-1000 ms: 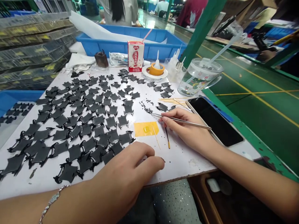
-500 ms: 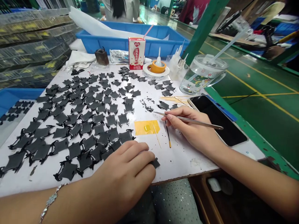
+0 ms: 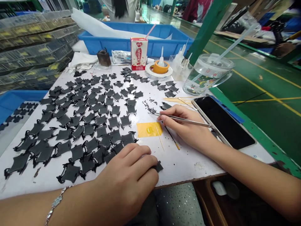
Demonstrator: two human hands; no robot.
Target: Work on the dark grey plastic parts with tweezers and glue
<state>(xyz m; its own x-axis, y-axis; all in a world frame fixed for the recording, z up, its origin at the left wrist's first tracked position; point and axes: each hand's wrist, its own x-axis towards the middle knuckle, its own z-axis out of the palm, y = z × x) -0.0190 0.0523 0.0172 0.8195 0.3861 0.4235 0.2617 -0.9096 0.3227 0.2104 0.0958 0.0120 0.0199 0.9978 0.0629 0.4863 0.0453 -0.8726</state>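
My right hand [image 3: 185, 125] is closed round metal tweezers [image 3: 181, 119], whose tips reach into a scatter of tiny black bits [image 3: 150, 108]. A thin black stick with a yellow end [image 3: 172, 138] slants out from beneath that hand. My left hand [image 3: 131, 172] lies at the table's front edge, fingers curled over a dark flat piece [image 3: 159, 166] that shows only in part past the fingers. Between the hands is a yellow sheet [image 3: 143, 129] bearing a glossy yellow blob, with a toothpick [image 3: 160, 138] across its right side. Many black plastic parts [image 3: 88, 130] cover the table's left half.
A phone [image 3: 223, 122] lies right of my right hand, near toothpicks [image 3: 181, 101] and a lidded glass mug [image 3: 204, 77]. Farther back stand a drink carton [image 3: 138, 55], orange tape [image 3: 161, 67] and a blue bin [image 3: 105, 44]. Stacked trays [image 3: 35, 47] rise at left.
My right hand has shifted slightly left, bringing the tweezer tips into the tiny bits. The yellow-ended stick now lies more slanted. My left hand stays nearly still; the whole view has shifted slightly.
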